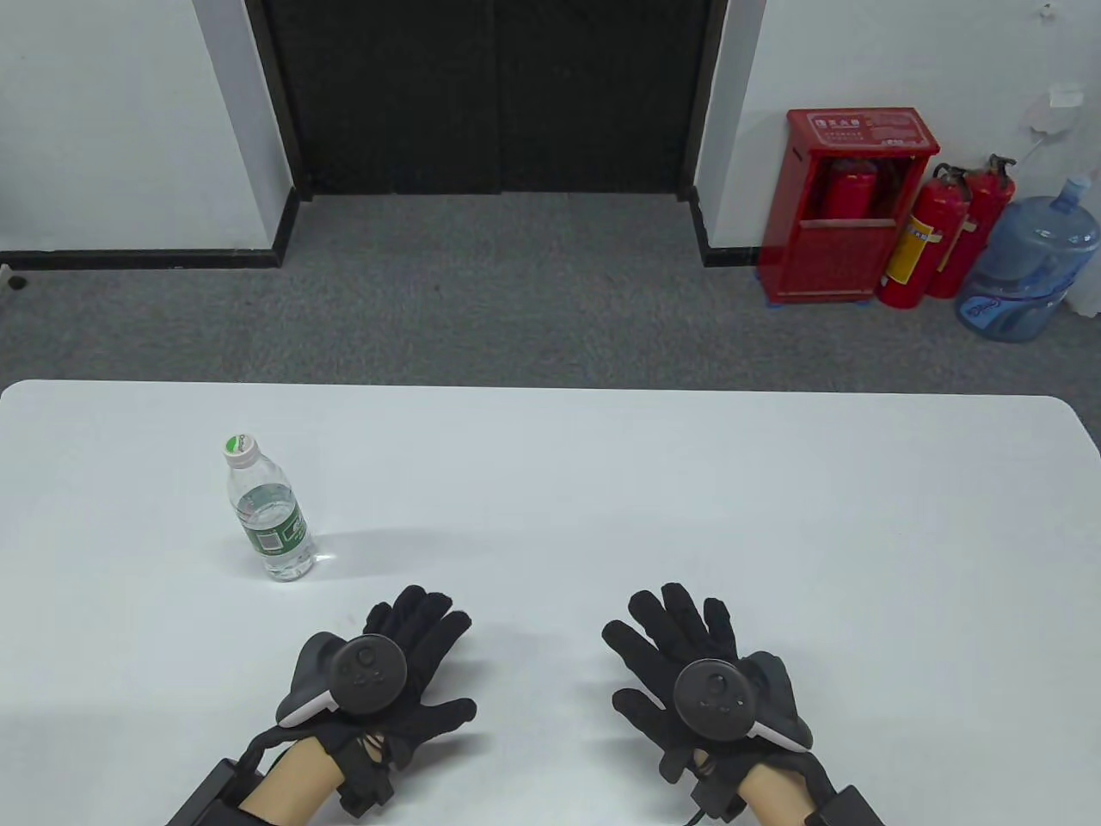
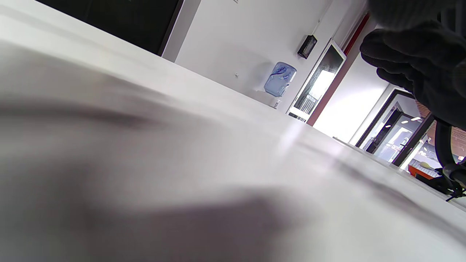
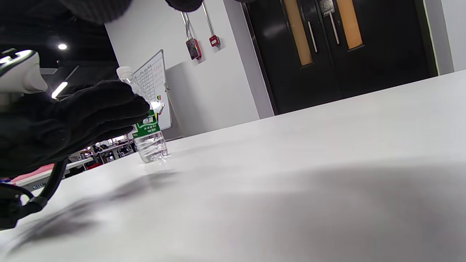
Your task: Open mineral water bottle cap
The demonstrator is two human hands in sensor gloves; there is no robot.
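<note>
A clear mineral water bottle [image 1: 269,512] with a green label stands upright on the left part of the white table [image 1: 654,482]. Its white and green cap [image 1: 242,448] is on. My left hand [image 1: 439,662] lies palm down on the table, fingers spread, empty, a little to the near right of the bottle and apart from it. My right hand [image 1: 645,654] lies the same way further right, also empty. In the right wrist view my left hand [image 3: 91,109] partly hides the bottle [image 3: 150,136]. The left wrist view does not show the bottle.
The table's far edge [image 1: 550,389] runs across the middle of the table view. Beyond it are grey carpet, a black double door [image 1: 499,95], a red extinguisher cabinet [image 1: 847,206], two fire extinguishers [image 1: 938,237] and a blue water jug [image 1: 1028,262].
</note>
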